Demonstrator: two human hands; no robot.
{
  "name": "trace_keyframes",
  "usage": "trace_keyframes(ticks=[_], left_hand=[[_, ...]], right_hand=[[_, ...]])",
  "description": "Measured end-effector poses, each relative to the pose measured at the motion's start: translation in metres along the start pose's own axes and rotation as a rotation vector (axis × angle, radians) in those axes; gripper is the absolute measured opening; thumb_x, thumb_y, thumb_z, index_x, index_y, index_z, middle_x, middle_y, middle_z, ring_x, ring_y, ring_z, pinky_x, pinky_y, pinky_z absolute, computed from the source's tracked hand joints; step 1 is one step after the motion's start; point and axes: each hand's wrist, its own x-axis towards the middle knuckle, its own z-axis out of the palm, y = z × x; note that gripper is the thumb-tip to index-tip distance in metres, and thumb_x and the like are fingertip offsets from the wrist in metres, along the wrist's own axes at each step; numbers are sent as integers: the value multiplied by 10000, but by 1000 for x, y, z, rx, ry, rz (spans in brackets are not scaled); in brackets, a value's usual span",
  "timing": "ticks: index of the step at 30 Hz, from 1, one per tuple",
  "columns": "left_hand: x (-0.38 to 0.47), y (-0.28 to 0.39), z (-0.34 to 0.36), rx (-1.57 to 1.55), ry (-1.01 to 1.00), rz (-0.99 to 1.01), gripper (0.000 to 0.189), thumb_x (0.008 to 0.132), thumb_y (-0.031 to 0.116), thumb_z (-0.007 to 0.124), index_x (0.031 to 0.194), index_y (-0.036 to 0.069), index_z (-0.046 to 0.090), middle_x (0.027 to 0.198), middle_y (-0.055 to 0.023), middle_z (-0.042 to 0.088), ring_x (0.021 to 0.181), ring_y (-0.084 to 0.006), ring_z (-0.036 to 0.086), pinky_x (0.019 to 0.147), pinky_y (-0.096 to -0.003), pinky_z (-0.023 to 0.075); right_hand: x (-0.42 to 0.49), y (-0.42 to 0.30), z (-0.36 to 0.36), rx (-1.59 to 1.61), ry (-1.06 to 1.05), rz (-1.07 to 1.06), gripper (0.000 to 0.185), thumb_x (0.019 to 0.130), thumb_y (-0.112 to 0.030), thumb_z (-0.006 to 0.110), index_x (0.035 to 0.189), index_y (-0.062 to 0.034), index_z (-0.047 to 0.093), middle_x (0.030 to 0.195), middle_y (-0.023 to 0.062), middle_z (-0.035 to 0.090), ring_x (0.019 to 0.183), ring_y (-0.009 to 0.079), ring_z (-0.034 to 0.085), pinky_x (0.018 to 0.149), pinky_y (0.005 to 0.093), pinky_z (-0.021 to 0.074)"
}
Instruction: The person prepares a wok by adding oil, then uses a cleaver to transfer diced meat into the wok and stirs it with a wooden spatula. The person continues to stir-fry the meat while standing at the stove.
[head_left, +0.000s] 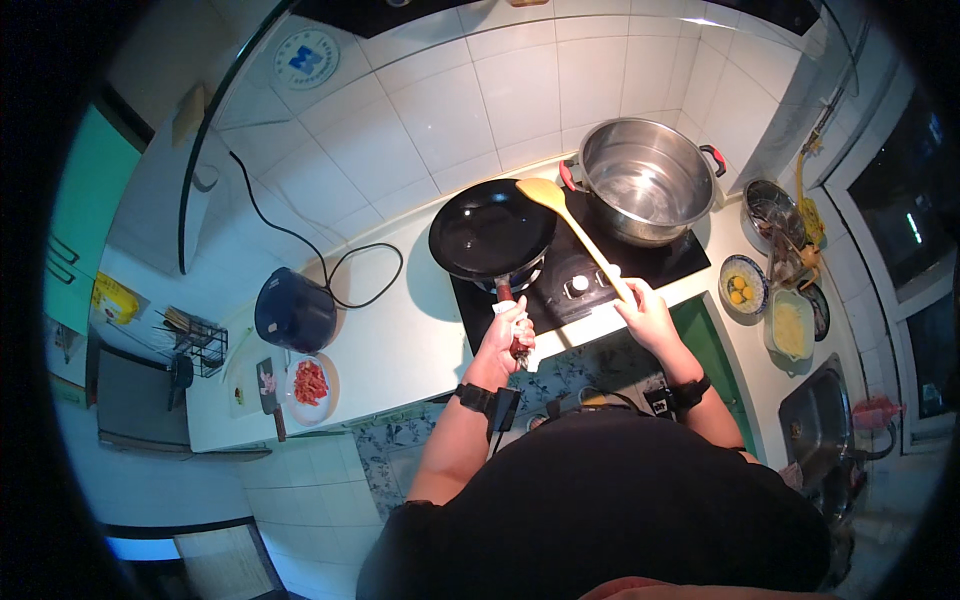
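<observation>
My left hand (510, 334) grips the dark red handle of a black wok (487, 229), with a crumpled white cloth or tissue around the grip. The wok is over the left burner of a black glass gas hob (559, 289), and its inside looks shiny with no food visible. In my right hand (643, 311) is the handle of a yellow wooden spatula (544, 193), its blade up by the wok's right rim. A large stainless steel pot (651, 187) with red and black handles stands on the hob's right side.
On the left are a dark blue pot (295, 310), a plate of chopped red food (310, 381), a cleaver (267, 386) and a wire utensil basket (206, 349). To the right stand a bowl of egg yolks (742, 287), a container of yellowish food (791, 322), a metal bowl (771, 210) and a sink (814, 420).
</observation>
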Motion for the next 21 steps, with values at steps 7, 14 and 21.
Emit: trace_keyframes(ticks=[7,14,21], left_hand=[[3,-23,-18,2,11,59,236,935,64,703,846,135,496,659,33,492,465,-35,424,413,-197,367],[16,-56,-46,10,-89,121,195,943,16,653,1013,155,535,694,41,471,496,-42,416,450,-213,377],[21,-76,-50,92,-4,172,212,930,-27,650,931,121,499,704,31,472,512,-51,441,437,-230,374]], right_hand=[[5,18,-7,-44,-51,62,359,944,-81,713,1269,26,608,1006,43,681,915,99,613,826,271,517],[4,28,-10,-18,-43,62,364,923,-127,694,1249,18,620,904,58,689,791,107,601,722,292,511],[7,28,-17,-18,-25,118,348,933,-141,677,1244,4,620,845,33,661,755,104,584,699,291,504]])
